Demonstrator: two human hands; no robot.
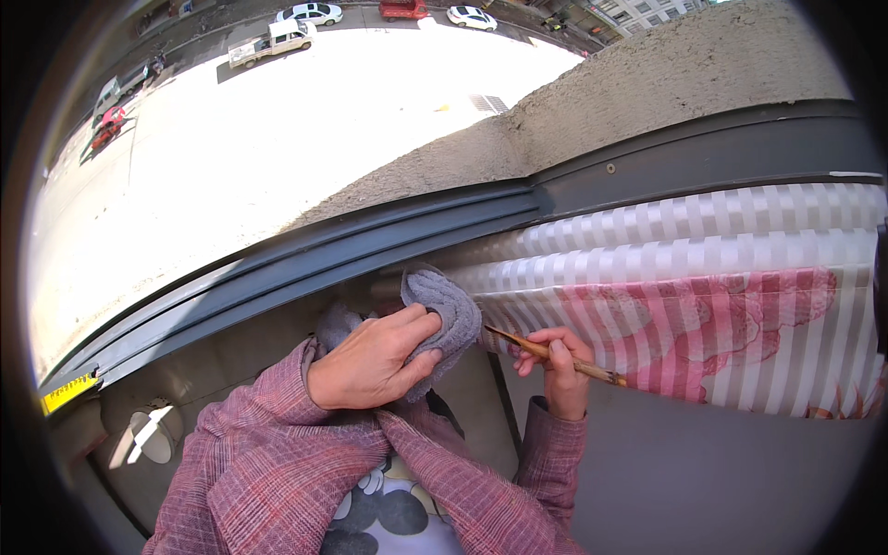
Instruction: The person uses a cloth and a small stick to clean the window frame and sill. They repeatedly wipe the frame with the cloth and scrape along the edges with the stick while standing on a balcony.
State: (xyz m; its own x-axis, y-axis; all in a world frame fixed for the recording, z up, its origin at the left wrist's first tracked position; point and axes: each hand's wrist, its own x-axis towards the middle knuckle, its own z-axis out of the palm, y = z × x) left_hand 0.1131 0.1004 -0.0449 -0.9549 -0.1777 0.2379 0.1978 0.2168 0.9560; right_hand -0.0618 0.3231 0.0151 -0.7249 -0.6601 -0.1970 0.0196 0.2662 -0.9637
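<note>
My left hand (374, 361) grips a bunched grey terry cloth (451, 312), just inside the window frame. Part of the cloth sticks out on the far side of the hand. Between the fingers of my right hand (563, 368) is a thin bamboo-like stick (579, 366). Its dark, split end points left, close to the cloth; whether the two touch I cannot tell. Beyond both hands runs the grey metal window sill track (333, 239), with long parallel grooves. To the right, behind my right hand, hangs a striped satin curtain (694, 312) with pink flowers.
Outside the window is a rough plastered ledge (666, 69). Far below lies a sunlit street with a white pickup truck (274, 43) and other vehicles. A yellow strip with dark marks (69, 393) sits at the track's left end. Below it is a round white object (151, 437).
</note>
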